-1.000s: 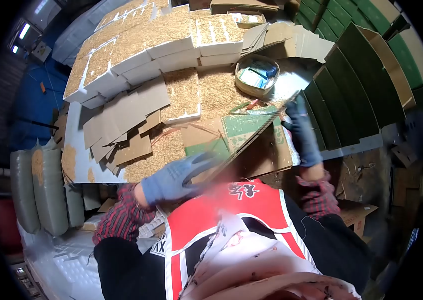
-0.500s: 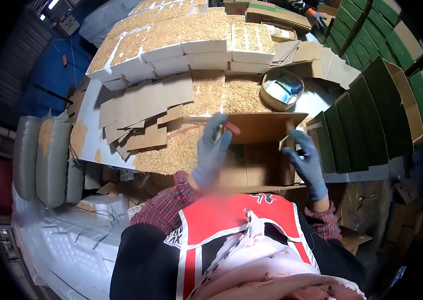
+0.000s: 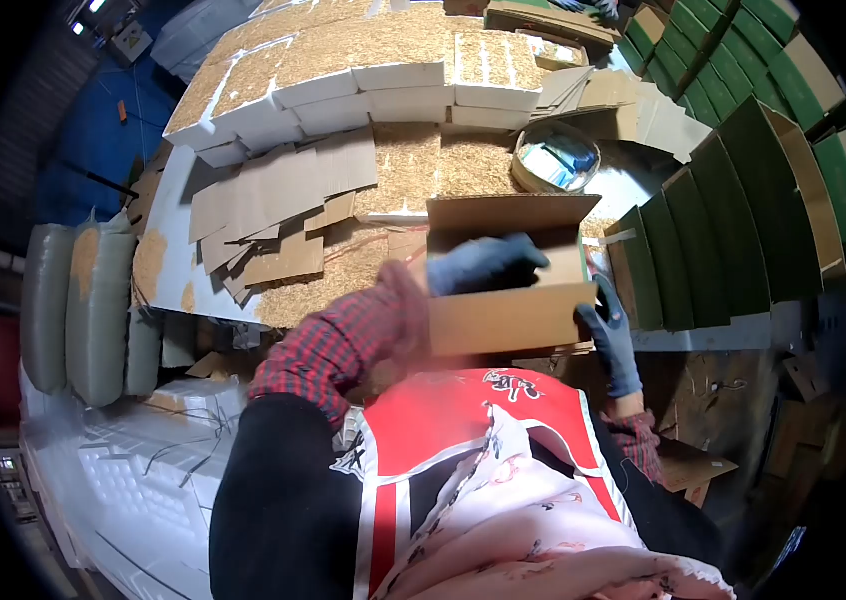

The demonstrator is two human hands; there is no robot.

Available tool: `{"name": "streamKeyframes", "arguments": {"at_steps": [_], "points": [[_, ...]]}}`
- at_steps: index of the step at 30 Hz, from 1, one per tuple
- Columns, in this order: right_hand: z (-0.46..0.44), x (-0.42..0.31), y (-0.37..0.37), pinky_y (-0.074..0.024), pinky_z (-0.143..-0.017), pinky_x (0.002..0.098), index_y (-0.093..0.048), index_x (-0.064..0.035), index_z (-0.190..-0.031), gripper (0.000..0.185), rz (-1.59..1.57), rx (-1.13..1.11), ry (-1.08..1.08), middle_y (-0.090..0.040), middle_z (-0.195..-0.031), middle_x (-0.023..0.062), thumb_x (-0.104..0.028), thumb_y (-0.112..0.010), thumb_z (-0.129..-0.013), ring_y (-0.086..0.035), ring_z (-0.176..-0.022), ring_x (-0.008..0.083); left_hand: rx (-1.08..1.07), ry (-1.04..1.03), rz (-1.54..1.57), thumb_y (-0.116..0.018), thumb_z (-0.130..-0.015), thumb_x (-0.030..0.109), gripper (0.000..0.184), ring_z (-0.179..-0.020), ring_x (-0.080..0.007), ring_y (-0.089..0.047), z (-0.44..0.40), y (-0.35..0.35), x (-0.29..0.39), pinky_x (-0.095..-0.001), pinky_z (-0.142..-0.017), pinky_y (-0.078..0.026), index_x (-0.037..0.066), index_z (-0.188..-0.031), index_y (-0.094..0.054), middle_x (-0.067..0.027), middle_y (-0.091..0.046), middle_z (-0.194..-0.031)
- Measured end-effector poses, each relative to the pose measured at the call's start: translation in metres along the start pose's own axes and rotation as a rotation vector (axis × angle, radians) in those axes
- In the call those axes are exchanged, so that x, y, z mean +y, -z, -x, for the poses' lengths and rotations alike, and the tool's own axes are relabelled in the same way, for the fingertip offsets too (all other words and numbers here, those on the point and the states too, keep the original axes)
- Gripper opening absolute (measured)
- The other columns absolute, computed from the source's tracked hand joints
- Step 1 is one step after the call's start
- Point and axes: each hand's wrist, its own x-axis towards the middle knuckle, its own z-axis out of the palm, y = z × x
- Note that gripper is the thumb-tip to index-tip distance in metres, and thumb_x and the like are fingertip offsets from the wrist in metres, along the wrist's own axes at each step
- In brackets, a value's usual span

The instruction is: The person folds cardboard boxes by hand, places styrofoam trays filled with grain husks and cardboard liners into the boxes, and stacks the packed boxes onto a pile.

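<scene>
An open cardboard box (image 3: pixel 508 322) is in front of me, its far flap standing up and its inside facing me in part. My left hand (image 3: pixel 488 266), in a blue-grey glove, reaches over the near wall into the box, fingers pointing right. Those fingers are dark and partly hidden, so whether they hold anything does not show. At the box's near right corner, my gloved right hand (image 3: pixel 611 335) grips the edge, thumb on the near wall and fingers along the outer side.
Flat cardboard pieces (image 3: pixel 268 205) lie left on the table. Behind are white blocks (image 3: pixel 408 105) topped with straw-coloured shavings, and a round basket (image 3: pixel 535 180) with small packets. Green cartons (image 3: pixel 733 215) stand right. Filled plastic bags (image 3: pixel 101 315) stand left. Another person's gloved hand (image 3: pixel 605 8) shows far back.
My left hand has moved right and into the box; the red-handled item it held is out of sight. The box's near wall now faces me. My right hand has come down to its corner.
</scene>
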Motion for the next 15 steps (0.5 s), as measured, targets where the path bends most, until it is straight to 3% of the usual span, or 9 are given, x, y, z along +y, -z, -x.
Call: {"name": "streamKeyframes", "arguments": {"at_steps": [3, 5, 7, 8, 10, 11, 13, 14, 15], "points": [[-0.007, -0.005, -0.018, -0.0445, -0.101, 0.0339, -0.042, 0.0001, -0.143, 0.069, -0.172, 0.114, -0.039, -0.051, -0.136, 0.0133, -0.019, -0.075, -0.086, -0.052, -0.124, 0.0219, 0.180, -0.070, -0.262, -0.055, -0.098, 0.043, 0.051, -0.126, -0.0298, -0.051, 0.065, -0.001, 0.049, -0.0475, -0.105, -0.046, 0.005, -0.132, -0.055, -0.0156, -0.051, -0.139], [-0.006, -0.024, -0.023, -0.0461, -0.099, 0.0329, -0.044, -0.0002, -0.142, 0.065, -0.322, 0.052, -0.017, -0.052, -0.135, 0.0129, -0.019, -0.073, -0.087, -0.052, -0.122, 0.0205, -0.207, -0.303, -1.581, -0.054, -0.093, 0.055, 0.064, -0.132, -0.0360, -0.045, 0.112, 0.005, 0.059, -0.0527, -0.111, -0.037, 0.008, -0.137, -0.052, -0.0200, -0.046, -0.144], [-0.011, -0.032, -0.021, -0.0448, -0.101, 0.0324, -0.042, -0.0020, -0.144, 0.062, -0.277, 0.041, -0.025, -0.048, -0.141, 0.0131, -0.029, -0.065, -0.093, -0.052, -0.125, 0.0226, -0.405, -0.377, -1.755, -0.055, -0.087, 0.062, 0.074, -0.137, -0.0404, -0.040, 0.139, 0.029, 0.039, -0.0553, -0.115, -0.029, 0.010, -0.140, -0.051, -0.0218, -0.043, -0.146], [-0.016, -0.037, -0.019, -0.0441, -0.102, 0.0322, -0.042, -0.0030, -0.145, 0.061, -0.250, 0.031, -0.030, -0.047, -0.145, 0.0131, -0.034, -0.061, -0.096, -0.052, -0.126, 0.0236, -0.350, -0.420, -1.791, -0.054, -0.085, 0.067, 0.081, -0.139, -0.0401, -0.037, 0.139, 0.050, 0.038, -0.0554, -0.116, -0.028, 0.009, -0.141, -0.049, -0.0211, -0.039, -0.150], [-0.023, -0.078, -0.018, -0.0407, -0.106, 0.0328, -0.044, -0.0039, -0.145, 0.060, -0.502, -0.056, 0.072, -0.047, -0.147, 0.0138, -0.043, -0.052, -0.100, -0.051, -0.128, 0.0234, 0.014, -0.494, -1.443, -0.053, -0.087, 0.066, 0.083, -0.135, -0.0395, -0.043, 0.120, 0.063, 0.073, -0.0519, -0.115, -0.031, 0.005, -0.143, -0.047, -0.0202, -0.048, -0.144], [-0.021, -0.120, -0.022, -0.0379, -0.110, 0.0336, -0.046, -0.0040, -0.143, 0.059, -0.785, -0.130, 0.177, -0.048, -0.146, 0.0144, -0.046, -0.048, -0.102, -0.051, -0.129, 0.0222, 0.225, -0.474, -1.211, -0.051, -0.089, 0.065, 0.080, -0.132, -0.0373, -0.044, 0.115, 0.073, 0.073, -0.0498, -0.113, -0.033, 0.005, -0.142, -0.048, -0.0190, -0.049, -0.142], [-0.024, -0.158, -0.031, -0.0330, -0.114, 0.0348, -0.053, -0.0041, -0.138, 0.058, -0.773, -0.236, 0.216, -0.054, -0.139, 0.0159, -0.049, -0.043, -0.103, -0.051, -0.129, 0.0210, 0.591, -0.174, -0.579, -0.048, -0.092, 0.062, 0.075, -0.127, -0.0328, -0.048, 0.110, 0.102, 0.035, -0.0457, -0.109, -0.037, 0.005, -0.140, -0.049, -0.0167, -0.052, -0.139], [-0.031, -0.156, -0.033, -0.0325, -0.114, 0.0348, -0.056, -0.0035, -0.134, 0.055, -0.337, -0.177, 0.128, -0.059, -0.134, 0.0145, -0.046, -0.041, -0.104, -0.052, -0.128, 0.0221, 0.697, -0.046, -0.333, -0.046, -0.094, 0.061, 0.072, -0.124, -0.0305, -0.049, 0.115, 0.121, -0.001, -0.0436, -0.107, -0.039, 0.005, -0.140, -0.050, -0.0155, -0.054, -0.137], [-0.044, -0.156, -0.038, -0.0376, -0.110, 0.0326, -0.056, -0.0023, -0.134, 0.046, 0.015, -0.209, 0.287, -0.059, -0.134, 0.0136, -0.035, -0.042, -0.105, -0.055, -0.124, 0.0226, 0.786, 0.044, -0.127, -0.044, -0.096, 0.060, 0.070, -0.121, -0.0283, -0.051, 0.123, 0.137, -0.046, -0.0416, -0.105, -0.041, 0.005, -0.139, -0.051, -0.0143, -0.055, -0.135]]}}
